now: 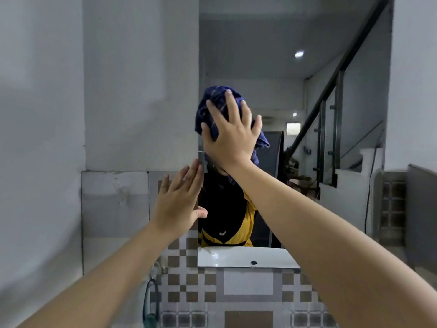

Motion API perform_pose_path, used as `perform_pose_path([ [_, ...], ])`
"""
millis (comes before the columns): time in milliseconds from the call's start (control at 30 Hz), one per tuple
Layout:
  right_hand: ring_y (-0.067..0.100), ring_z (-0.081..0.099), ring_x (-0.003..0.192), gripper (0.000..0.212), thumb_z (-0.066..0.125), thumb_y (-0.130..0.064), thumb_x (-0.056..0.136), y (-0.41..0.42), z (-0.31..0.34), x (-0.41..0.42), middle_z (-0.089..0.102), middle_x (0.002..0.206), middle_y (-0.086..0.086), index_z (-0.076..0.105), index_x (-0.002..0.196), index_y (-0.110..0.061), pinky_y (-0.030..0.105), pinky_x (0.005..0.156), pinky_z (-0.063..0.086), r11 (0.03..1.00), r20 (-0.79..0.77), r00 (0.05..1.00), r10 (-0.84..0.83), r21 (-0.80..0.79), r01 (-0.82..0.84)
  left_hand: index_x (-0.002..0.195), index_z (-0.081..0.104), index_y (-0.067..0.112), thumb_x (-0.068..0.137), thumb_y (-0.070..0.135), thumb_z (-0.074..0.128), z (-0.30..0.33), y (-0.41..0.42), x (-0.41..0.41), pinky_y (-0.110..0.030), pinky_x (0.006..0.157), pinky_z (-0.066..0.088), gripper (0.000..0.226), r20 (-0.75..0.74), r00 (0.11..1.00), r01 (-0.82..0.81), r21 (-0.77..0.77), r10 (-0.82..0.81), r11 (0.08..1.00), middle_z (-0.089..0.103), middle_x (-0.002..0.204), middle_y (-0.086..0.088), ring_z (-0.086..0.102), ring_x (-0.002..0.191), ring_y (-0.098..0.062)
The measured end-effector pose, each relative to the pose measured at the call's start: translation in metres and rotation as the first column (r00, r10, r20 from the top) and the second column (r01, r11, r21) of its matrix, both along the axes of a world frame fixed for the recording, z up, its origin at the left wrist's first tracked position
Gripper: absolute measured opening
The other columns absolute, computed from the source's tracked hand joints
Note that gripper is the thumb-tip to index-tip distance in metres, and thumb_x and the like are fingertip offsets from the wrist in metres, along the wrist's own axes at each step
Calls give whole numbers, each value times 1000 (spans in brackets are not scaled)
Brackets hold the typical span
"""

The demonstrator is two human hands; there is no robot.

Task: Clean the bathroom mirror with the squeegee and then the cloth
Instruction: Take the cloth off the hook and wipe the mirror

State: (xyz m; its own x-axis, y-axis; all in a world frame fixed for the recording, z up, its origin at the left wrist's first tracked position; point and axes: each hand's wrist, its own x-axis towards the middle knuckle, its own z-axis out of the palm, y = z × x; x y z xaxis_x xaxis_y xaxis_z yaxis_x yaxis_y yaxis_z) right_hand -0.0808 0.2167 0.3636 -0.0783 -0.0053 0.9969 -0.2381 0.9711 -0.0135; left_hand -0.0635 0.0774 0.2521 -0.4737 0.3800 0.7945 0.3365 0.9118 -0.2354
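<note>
**Now: cloth flat on the mirror, no readable writing**

Nowhere does any brand, label or lettering show legibly. The tall rectangular wall mirror (295, 95) has its long axis vertical. The crumpled dark blue cloth (214, 100) sits on the glass around 12 o'clock from frame centre, near the mirror's left edge, its bunched length running from 11 o'clock down to 5 o'clock. The right hand (230, 131) presses it with fingers spread wide, pointing up. The left hand (179, 202) rests at 9 o'clock of the mirror's left edge, fingers loosely open, thumb over the rim, against the brown-and-white checkered tile wall (182, 259).
</note>
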Motion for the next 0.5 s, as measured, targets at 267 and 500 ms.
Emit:
perform_pose_path([
  [267,33,46,128,46,54,-50,84,48,-18,2,48,145,1,59,127,-36,58,100,33,868,-79,996,-33,492,67,144,21,6,60,57,72,-12,-3,2,-57,101,32,111,-11,1000,-13,-17,13,1000,25,151,-11,30,135,-30],
  [500,30,48,126,47,52,-55,84,149,-25,15,48,145,0,56,129,-40,54,100,32,916,-121,981,-150,357,183,145,18,10,56,49,79,-15,1,2,-54,102,31,115,1,999,-48,3,48,999,21,153,-5,28,134,-26],
])
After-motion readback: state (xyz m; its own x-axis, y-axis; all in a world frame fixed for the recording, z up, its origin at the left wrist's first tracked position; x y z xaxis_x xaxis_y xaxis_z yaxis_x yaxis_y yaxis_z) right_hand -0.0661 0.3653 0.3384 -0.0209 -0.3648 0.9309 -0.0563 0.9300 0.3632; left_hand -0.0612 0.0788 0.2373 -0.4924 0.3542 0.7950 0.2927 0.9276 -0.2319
